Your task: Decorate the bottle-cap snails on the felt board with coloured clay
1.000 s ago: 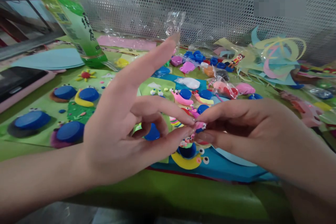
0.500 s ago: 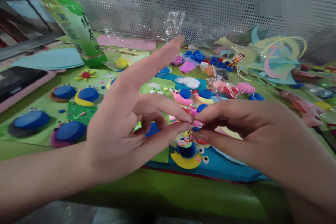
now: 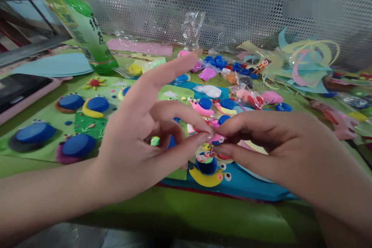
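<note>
Between both hands is a small pink clay figure point(image 3: 217, 140) with a dark blue part and a tiny eye. My right hand point(image 3: 279, 147) pinches it between thumb and forefinger from the right. On its left side, the thumb and a bent finger of my left hand point(image 3: 139, 131) are pinched together at its edge, the forefinger raised. Just below sits a yellow clay snail point(image 3: 205, 179) with googly eyes and a blue cap holding small clay pieces. Behind the fingertips, a pink snail point(image 3: 202, 107) with a blue cap lies on the craft sheet.
A green bottle point(image 3: 95, 46) stands at the back left beside a phone point(image 3: 23, 89). Capped clay snails lie on a green sheet point(image 3: 43, 153) at left. Bagged clay point(image 3: 250, 97), blue caps point(image 3: 215, 61) and paper strips point(image 3: 310, 62) are behind; a pink glue gun point(image 3: 337, 118) lies right.
My left hand's raised forefinger has lowered slightly, and its curled fingers have shifted. More of the pink figure shows between the fingertips. My right hand is almost unmoved.
</note>
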`<state>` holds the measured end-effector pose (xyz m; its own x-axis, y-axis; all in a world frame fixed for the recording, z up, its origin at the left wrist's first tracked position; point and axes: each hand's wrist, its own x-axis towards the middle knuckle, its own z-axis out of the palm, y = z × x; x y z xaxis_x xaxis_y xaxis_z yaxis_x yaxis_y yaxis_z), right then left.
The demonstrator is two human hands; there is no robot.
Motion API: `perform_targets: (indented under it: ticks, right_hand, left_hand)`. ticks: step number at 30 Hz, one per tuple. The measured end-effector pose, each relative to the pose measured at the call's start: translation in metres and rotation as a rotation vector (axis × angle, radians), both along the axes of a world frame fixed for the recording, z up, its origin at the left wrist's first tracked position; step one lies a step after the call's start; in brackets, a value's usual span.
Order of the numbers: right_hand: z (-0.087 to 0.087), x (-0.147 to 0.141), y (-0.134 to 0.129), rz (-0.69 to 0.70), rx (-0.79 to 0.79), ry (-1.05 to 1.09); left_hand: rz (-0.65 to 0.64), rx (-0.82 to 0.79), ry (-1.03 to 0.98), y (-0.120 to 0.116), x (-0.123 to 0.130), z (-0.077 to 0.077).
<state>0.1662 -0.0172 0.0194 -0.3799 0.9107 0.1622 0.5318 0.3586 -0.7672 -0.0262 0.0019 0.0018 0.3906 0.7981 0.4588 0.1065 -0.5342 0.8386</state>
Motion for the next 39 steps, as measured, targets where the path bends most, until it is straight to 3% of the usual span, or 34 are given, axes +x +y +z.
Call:
perform_targets:
  ticks: [5, 20, 33, 39]
  right_hand:
    - [-0.0011, -0.0005, 0.0007, -0.006, 0.001, 0.011]
    - [0.0017, -0.0025, -0.0027, -0.016, -0.028, -0.017]
    - [0.0021, -0.0017, -0.0026, 0.089, 0.085, -0.089]
    - [0.0044, -0.0018, -0.0037, 0.068, 0.083, -0.069]
  left_hand:
    - [-0.106, -0.121, -0.098, 0.003, -0.0011, -0.0017]
    - [-0.197, -0.522, -0.207, 0.0047, -0.0007, -0.0014]
    - [-0.137, -0.429, -0.111, 0.0048, 0.0, 0.0006]
    - [-0.042, -0.244, 0.012, 0.0029, -0.0058, -0.0008]
